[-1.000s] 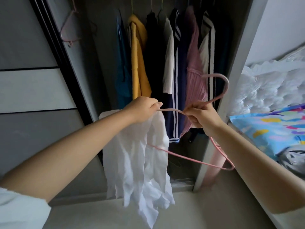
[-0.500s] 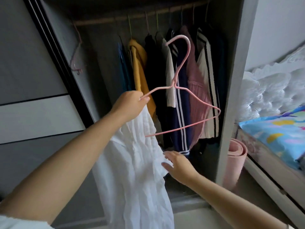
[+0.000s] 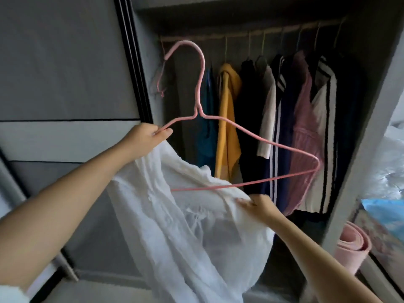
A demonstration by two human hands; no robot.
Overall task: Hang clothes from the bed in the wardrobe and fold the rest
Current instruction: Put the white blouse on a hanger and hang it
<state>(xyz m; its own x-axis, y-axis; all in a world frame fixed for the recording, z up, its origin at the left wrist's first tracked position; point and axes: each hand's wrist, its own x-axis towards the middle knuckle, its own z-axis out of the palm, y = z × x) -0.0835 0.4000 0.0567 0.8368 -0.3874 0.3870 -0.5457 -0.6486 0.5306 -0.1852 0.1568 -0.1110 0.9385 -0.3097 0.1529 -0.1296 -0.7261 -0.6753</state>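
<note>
The white garment hangs in front of the open wardrobe, only half onto the pink hanger: one shoulder end of the wire is tucked inside the cloth, while the other arm and the bottom bar stand bare in the air. The left hand pinches that covered end of the hanger together with the top of the fabric, holding both up with the hook upright. The right hand, lower down, grips a fold of the garment just under the bottom bar, fingers curled into the cloth, apparently lifting it toward the free shoulder. Behind, the rail already carries a row of hung clothes, with an open stretch at its left end. By my reading this piece is mid-threading; seating it, hooking it on the rail and any folding remain.
</note>
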